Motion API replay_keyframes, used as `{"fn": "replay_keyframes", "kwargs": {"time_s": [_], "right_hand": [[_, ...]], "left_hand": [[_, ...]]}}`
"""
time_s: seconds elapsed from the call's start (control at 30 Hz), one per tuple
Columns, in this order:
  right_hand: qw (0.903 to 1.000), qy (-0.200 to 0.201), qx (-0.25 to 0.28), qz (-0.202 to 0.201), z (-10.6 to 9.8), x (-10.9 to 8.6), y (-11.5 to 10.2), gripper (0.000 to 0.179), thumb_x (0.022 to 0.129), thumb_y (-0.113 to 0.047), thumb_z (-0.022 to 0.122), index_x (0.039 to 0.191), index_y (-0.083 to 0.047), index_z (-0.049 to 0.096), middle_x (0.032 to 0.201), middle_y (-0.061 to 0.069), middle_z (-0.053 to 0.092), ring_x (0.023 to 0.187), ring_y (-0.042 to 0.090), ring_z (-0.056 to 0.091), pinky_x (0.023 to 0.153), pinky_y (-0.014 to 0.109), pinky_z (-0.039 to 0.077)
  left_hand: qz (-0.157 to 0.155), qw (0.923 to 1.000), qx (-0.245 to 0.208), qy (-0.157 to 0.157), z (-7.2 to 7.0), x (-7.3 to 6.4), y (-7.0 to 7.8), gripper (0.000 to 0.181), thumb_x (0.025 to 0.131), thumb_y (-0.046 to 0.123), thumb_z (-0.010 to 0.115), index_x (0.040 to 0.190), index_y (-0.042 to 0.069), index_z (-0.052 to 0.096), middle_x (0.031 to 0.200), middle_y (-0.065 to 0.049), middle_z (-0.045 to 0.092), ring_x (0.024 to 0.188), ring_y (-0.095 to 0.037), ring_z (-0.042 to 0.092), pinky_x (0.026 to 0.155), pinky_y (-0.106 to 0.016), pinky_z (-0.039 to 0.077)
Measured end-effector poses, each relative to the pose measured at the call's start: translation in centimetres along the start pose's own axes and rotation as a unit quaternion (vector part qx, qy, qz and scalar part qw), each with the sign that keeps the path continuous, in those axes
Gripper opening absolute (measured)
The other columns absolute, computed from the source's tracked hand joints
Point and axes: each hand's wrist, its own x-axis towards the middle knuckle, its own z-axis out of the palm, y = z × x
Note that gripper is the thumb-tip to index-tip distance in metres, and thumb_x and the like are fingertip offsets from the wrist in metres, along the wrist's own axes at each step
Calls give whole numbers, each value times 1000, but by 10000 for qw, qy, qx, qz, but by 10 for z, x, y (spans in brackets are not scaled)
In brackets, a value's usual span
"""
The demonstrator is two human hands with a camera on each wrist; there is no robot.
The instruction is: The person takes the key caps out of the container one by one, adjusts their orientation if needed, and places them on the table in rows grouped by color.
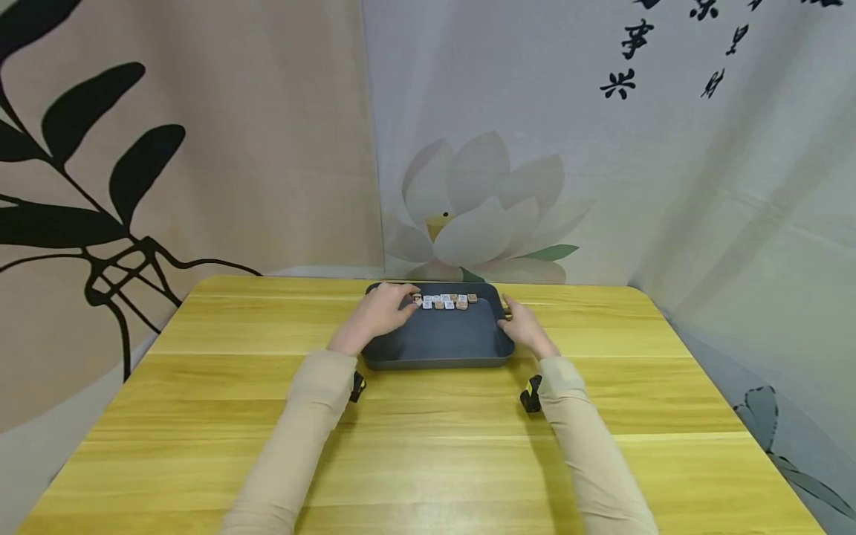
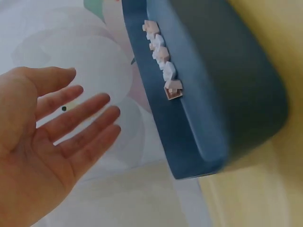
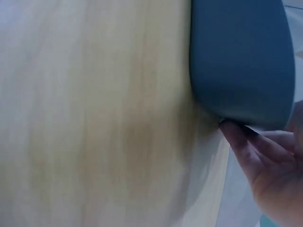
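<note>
A dark blue-grey rectangular tray (image 1: 435, 342) with rounded corners is at the back of the table. Small square pieces (image 1: 438, 305), some white and some brownish, line up in two rows along its far side. My left hand (image 1: 383, 310) is over the tray's far left corner beside the pieces; in the left wrist view its fingers (image 2: 90, 120) are spread and loosely bent, holding nothing. At the right end, my right hand (image 1: 524, 327) grips the tray, with fingertips (image 3: 229, 126) at the lower edge of the wall in the right wrist view.
The yellow wood-grain table (image 1: 441, 461) extends on both sides and in front of the tray. Behind its far edge hangs a pale curtain (image 1: 301, 148) with a printed lotus and dark leaves. Both wrists carry a small black camera (image 1: 531, 395).
</note>
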Motion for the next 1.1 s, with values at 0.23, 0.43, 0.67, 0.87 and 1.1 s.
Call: {"fn": "replay_keyframes", "kwargs": {"time_s": [0.23,0.43,0.67,0.87,1.1], "right_hand": [[9998,-106,137,-108,-2,-6,3,54,87,0,50,138,9,31,130,29,47,118,39,50,96,44,45],[9994,-141,141,-295,-4,-13,3,54,84,4,50,135,12,33,125,32,50,113,41,53,92,44,47],[9984,-526,6,-227,-11,-24,-1,53,79,3,56,129,11,39,116,32,55,108,41,56,86,43,50],[9929,-1165,226,90,-17,-33,-4,55,75,2,60,125,8,39,120,30,51,105,37,56,80,39,51],[9890,-1349,540,280,-20,-38,-4,56,73,3,60,125,9,39,116,29,51,93,29,58,75,34,52]], "left_hand": [[-47,9953,-781,-573,-1,30,-4,34,92,15,53,124,6,55,106,-11,66,79,-16,64,68,-27,50],[-238,9900,-1147,-780,11,46,-9,34,93,15,52,125,6,54,111,-12,64,89,-21,65,75,-30,52],[-295,9870,-1392,-742,18,50,-15,29,90,8,55,118,4,60,108,-14,66,91,-23,64,77,-31,53],[-676,9703,-2029,-1126,31,45,-28,26,86,7,61,111,3,65,108,-12,67,91,-20,64,79,-31,52],[-867,9711,-1940,-1084,42,41,-33,26,76,1,71,103,3,69,98,-11,69,85,-16,61,74,-26,50]]}}
